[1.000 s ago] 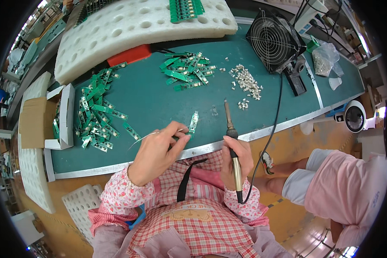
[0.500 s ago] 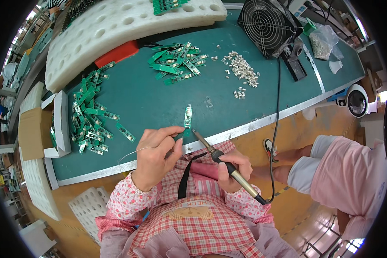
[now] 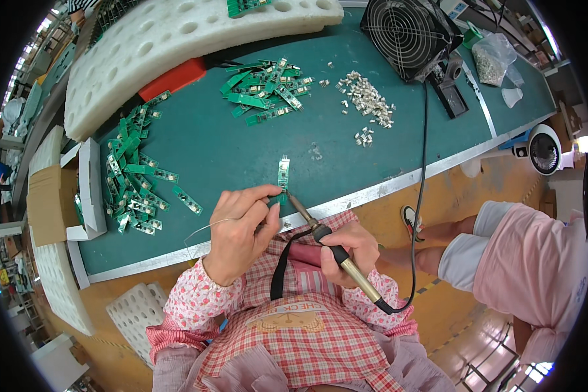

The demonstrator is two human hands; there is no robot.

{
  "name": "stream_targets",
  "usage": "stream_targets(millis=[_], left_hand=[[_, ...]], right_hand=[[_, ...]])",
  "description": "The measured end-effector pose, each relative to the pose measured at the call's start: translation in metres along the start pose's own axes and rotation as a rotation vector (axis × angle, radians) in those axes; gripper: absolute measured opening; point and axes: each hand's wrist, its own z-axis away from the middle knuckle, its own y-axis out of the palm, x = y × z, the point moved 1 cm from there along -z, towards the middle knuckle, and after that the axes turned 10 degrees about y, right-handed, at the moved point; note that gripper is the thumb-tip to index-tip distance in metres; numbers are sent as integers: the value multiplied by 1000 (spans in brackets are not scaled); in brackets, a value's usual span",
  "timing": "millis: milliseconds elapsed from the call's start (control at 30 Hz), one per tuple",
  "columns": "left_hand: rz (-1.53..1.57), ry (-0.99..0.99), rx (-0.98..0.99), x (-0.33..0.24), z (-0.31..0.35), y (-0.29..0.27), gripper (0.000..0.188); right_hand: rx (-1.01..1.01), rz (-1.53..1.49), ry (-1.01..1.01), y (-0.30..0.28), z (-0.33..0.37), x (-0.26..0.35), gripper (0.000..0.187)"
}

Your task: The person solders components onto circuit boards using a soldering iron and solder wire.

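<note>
A narrow green circuit board [image 3: 283, 171] lies lengthwise on the green mat near the table's front edge, with pins at its far end. My right hand [image 3: 353, 253] grips a soldering iron [image 3: 366, 285] by its handle. The iron's tip meets the near end of the board, or is very close to it. My left hand [image 3: 237, 227] pinches a thin solder wire [image 3: 200, 231], which trails out to the left of the hand. Its index fingertip is at the board's near end, beside the iron's tip; the wire's working end is too small to make out.
Circuit boards lie in a left pile [image 3: 137, 173] and a far pile [image 3: 268, 88]. Small metal connectors [image 3: 369, 98] are heaped right of them. A black fan [image 3: 408, 36], an iron stand [image 3: 452, 98] and white foam [image 3: 157, 49] line the back. The iron's cable [image 3: 424, 144] crosses the mat. A person [image 3: 509, 268] stands at right.
The soldering iron's tip has moved slightly left and in against the near end of the board. My left hand keeps its pinch at about the same place.
</note>
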Motion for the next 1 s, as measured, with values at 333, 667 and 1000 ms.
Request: stream_targets(millis=[333,667,1000], left_hand=[[218,-331,-81,-1,-7,-1,8],[73,-107,99,10,-15,-2,17],[62,-114,81,9,-15,-2,15]], right_hand=[[23,61,-9,0,-10,10,19],[-14,49,-29,4,-8,9,19],[-161,24,22,-8,1,5,19]])
